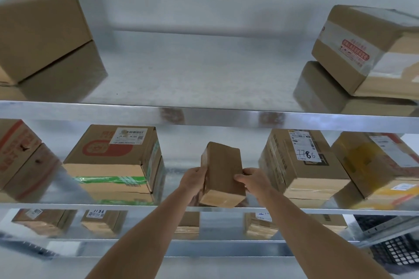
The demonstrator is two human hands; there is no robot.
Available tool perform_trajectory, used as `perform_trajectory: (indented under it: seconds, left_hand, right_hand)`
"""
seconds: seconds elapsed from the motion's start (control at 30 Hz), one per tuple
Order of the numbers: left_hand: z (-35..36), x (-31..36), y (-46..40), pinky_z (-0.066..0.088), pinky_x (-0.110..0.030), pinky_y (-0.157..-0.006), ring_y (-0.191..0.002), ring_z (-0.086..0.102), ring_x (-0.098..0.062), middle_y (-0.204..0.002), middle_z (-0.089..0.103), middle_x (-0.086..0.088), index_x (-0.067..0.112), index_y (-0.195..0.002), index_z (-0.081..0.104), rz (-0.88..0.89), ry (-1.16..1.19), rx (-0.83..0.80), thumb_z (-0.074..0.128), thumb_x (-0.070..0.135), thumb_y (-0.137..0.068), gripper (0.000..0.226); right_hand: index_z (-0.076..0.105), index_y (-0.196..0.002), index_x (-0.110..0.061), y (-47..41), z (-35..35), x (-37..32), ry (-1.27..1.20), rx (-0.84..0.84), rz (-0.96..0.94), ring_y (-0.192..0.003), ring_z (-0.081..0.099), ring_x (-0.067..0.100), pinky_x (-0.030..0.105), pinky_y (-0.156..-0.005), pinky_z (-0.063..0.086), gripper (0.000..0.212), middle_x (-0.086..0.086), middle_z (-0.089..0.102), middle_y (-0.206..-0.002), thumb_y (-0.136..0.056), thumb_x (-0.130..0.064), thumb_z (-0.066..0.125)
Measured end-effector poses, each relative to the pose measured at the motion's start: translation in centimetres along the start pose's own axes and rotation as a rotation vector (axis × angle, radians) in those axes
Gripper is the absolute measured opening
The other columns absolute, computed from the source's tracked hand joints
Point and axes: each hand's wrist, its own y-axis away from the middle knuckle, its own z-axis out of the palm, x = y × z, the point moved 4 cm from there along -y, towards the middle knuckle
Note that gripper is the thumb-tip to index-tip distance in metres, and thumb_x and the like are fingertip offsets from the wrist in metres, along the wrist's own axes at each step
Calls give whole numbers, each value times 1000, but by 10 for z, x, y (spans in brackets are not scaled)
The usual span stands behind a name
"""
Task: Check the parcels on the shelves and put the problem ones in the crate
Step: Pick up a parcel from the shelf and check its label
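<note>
The left hand grips the left side of a small plain parcel, fingers curled round its edge, while the right hand clamps the right side, thumb on the top face. The parcel is held between them, tilted, just over the front edge of the middle shelf, in the gap between a green-taped box on its left and a labelled box on its right (handwritten digits show on that label). Above, the top shelf carries a plain box at far left and a taped box at far right, well apart. Lower down, the bottom shelf holds several smaller boxes, blurred. A dark crate with a grid wall sits at the lower right.
</note>
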Motion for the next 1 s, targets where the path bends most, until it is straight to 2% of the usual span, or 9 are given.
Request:
perform_trajectory:
  seconds: [0.07,0.13,0.23,0.4,0.5,0.6,0.7,0.87,1.0]
  left_hand:
    - [4,-1,-2,54,-29,-74,-84,65,-13,-92,69,3,17,-97,69,-59,61,-57,44,58,-106,48]
    - [4,-6,-9,60,-37,-84,-92,71,-19,-102,76,-3,11,-105,74,-43,56,-84,52,58,-102,52]
    - [-1,-12,-19,60,-40,-93,-96,74,-21,-102,78,-2,14,-112,79,21,-16,-34,64,41,-100,33]
    - [-4,-12,-25,62,-33,-71,-94,73,-18,-103,78,-4,13,-98,76,-40,34,-44,80,26,-90,16]
    - [-7,-10,-26,57,-30,-58,-103,71,-24,-108,75,-8,5,-101,71,-100,22,-72,86,25,-86,29]
    - [-7,-12,-29,63,-37,-63,-104,72,-26,-114,73,-11,2,-111,66,-145,14,-90,90,27,-81,46]
    - [-8,-11,-30,66,-44,-72,-102,73,-26,-113,74,-10,3,-112,65,-159,-8,-108,91,26,-79,48]
    - [-9,-4,-28,63,-40,-61,-100,73,-26,-112,73,-11,3,-111,63,-180,-15,-118,91,21,-81,44]
    - [-7,-3,-27,58,-35,-53,-91,71,-23,-104,71,-9,5,-105,61,-187,-13,-113,88,18,-83,37]
  right_hand:
    - [70,-120,0,-1,3,-1,10,-3,6,-101,72,25,39,-93,60,29,9,76,-108,-92,-7,73]
    - [70,-115,-3,-2,5,-2,5,-21,18,-98,72,23,33,-82,61,23,8,75,-107,-93,-6,72]
    - [66,-103,-6,0,6,-4,-60,-43,70,-88,71,18,23,-62,56,11,7,73,-102,-94,-5,72]
    - [68,-106,-4,-6,7,-4,-66,-38,120,-93,72,23,30,-70,58,18,9,74,-106,-93,-13,77]
    - [68,-113,-1,-9,8,-5,-34,-46,146,-93,73,25,31,-67,60,30,11,75,-107,-91,-18,79]
    - [68,-112,1,-14,9,-7,5,-47,147,-95,74,28,38,-78,63,33,12,75,-107,-90,-21,81]
    - [67,-107,-2,-17,12,-7,39,-49,144,-98,74,29,45,-88,63,32,13,75,-109,-89,-24,82]
    - [67,-98,-5,-22,11,-8,82,-53,135,-96,75,29,47,-91,62,29,12,76,-108,-87,-24,84]
    - [70,-103,-1,-25,10,-7,80,-54,139,-94,76,28,44,-87,63,30,13,77,-106,-87,-21,84]
